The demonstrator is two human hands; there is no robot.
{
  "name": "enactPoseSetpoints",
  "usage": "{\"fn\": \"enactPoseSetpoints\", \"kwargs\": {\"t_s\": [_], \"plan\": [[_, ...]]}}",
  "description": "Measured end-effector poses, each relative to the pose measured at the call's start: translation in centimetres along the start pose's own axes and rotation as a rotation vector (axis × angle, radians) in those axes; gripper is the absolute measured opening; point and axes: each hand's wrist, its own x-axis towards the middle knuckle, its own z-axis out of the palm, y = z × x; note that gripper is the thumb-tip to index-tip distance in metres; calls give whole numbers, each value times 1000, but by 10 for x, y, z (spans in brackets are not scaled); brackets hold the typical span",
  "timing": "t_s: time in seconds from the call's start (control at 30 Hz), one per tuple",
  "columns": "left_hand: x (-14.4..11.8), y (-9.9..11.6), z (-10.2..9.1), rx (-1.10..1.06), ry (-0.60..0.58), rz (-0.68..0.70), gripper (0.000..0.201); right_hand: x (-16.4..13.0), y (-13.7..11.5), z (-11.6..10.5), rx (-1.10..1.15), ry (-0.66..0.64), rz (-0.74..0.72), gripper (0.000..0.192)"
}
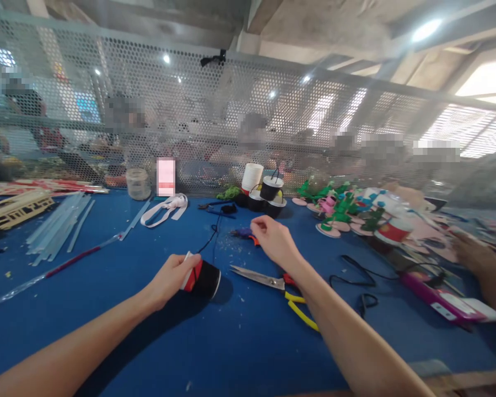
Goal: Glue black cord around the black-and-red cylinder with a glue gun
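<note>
**Black thread spool held on its side at a blue craft bench**

The left hand [171, 275] wraps its fingers around a spool of black thread [202, 278], a short cylinder lying on its side on the blue table [107, 309], near the middle. The spool's wound thread looks matte and dark; a red and white band shows at the end under the fingers, and a pale rim edges the other end. A thin black strand [212, 234] runs from it toward the far side.

The right hand [273, 240] hovers just beyond, fingers curled and pinched narrow; whether the strand lies between them cannot be told. Just right of the spool lie scissors [273, 281] with bare metal blades and yellow and red handles, partly under the right forearm.

The table's surface is smooth and flecked with small scraps. Far left lie clear plastic strips [58, 226], flat and long. At the far edge stand a cloudy round jar [138, 183], its contents unclear, and a cluster of thread cones [264, 190], white and black. To the right, foam ornaments [347, 212] in green, pink and red lie heaped. A perforated metal screen [231, 110] backs the bench.
</note>
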Motion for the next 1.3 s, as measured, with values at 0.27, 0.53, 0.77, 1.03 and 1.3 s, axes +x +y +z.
{"fn": "enactPoseSetpoints", "kwargs": {"t_s": [0.27, 0.53, 0.77, 1.03, 1.3], "plan": [[1, 3, -3, 59, 17, 70, 41, 23, 37, 10, -139, -165, 213, 21], [5, 0, -8, 100, 63, 111, 40, 5, 19, -7, 129, -47, 168, 30], [9, -1, -9, 100, 83, 131, 40, -45, -15, -14, 516, -387, -2, 18], [11, -4, -10, 123, 66, 140, 39, -69, -27, -5, 280, -359, -98, 17], [10, 1, -7, 130, 66, 108, 38, -71, -26, 1, 184, -279, -247, 17]]}}
